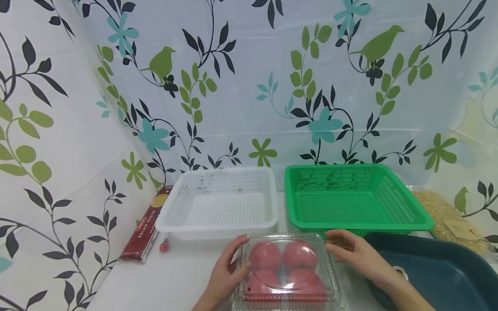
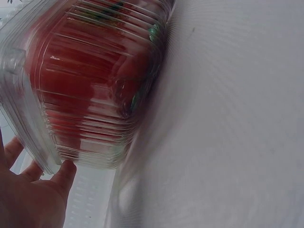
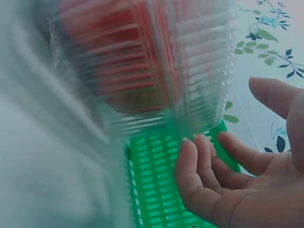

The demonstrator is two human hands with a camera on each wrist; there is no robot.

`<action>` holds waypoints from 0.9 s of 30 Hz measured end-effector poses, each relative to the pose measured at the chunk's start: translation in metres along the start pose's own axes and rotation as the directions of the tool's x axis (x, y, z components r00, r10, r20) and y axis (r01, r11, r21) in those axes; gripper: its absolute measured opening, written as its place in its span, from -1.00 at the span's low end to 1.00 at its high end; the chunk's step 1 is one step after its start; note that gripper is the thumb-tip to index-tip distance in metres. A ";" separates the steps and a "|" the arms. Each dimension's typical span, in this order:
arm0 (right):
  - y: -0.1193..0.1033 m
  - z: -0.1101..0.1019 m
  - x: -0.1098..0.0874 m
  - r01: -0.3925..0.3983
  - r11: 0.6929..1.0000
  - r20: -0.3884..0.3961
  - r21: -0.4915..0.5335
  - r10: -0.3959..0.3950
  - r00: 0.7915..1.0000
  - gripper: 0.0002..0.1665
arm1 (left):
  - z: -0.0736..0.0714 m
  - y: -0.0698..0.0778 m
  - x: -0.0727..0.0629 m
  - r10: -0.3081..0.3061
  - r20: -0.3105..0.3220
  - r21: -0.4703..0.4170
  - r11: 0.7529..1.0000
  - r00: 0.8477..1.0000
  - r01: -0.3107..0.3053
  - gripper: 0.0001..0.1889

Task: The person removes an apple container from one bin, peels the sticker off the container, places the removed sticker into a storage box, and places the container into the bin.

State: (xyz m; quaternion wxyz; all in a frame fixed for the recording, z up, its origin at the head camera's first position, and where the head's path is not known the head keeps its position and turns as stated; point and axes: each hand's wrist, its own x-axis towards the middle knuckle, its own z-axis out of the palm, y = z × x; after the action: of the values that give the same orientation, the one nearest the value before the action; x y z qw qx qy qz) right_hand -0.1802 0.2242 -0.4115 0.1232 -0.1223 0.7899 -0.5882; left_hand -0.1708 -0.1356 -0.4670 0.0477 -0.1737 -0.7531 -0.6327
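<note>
A clear plastic clamshell box (image 1: 289,298) of several red tomatoes (image 1: 266,256) sits on the white table in front of me. Green stem parts show through its side in the left wrist view. My left hand (image 1: 227,272) holds the box's left side, thumb over the lid edge and a finger at the far corner. In the left wrist view, those fingertips (image 2: 67,167) are right at the rim. At the box's right side is my right hand (image 1: 359,255), fingers loosely bent and thumb apart, with nothing between them in the right wrist view.
Behind the box stand a white basket (image 1: 218,224) and a green basket (image 1: 359,226). A dark blue tray (image 1: 439,272) lies at the right, near a bag of yellowish grains (image 1: 447,216). Left are a dark red packet (image 1: 145,226) and a small red lollipop (image 1: 164,246).
</note>
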 end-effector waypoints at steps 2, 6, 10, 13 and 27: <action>0.002 0.004 0.000 -0.007 1.000 -0.039 0.002 0.007 0.999 -0.34 | 0.000 0.000 -0.001 0.002 0.001 -0.001 1.000 1.000 -0.002 -0.45; 0.005 0.011 0.001 -0.022 1.000 -0.099 0.006 0.022 0.995 -0.34 | -0.001 0.001 -0.001 -0.006 0.002 -0.003 1.000 1.000 0.006 -0.43; 0.007 0.016 -0.001 -0.065 0.998 -0.116 0.004 0.065 0.991 -0.32 | -0.002 0.001 -0.001 -0.020 0.001 -0.004 1.000 1.000 0.020 -0.43; 0.009 0.020 -0.001 -0.107 0.994 -0.125 0.004 0.106 0.986 -0.27 | -0.003 0.001 0.000 -0.020 0.003 0.003 1.000 1.000 0.020 -0.44; 0.020 0.047 -0.001 -0.167 0.971 -0.134 0.173 0.191 0.972 -0.14 | -0.009 -0.010 -0.002 -0.089 0.069 -0.137 0.986 0.994 0.097 -0.36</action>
State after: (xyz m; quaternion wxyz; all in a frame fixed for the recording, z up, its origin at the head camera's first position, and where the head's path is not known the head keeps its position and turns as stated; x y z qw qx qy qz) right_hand -0.1643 0.1876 -0.4435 0.1258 0.0044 0.7549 -0.6437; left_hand -0.1741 -0.1459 -0.4754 -0.0178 -0.1610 -0.7153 -0.6798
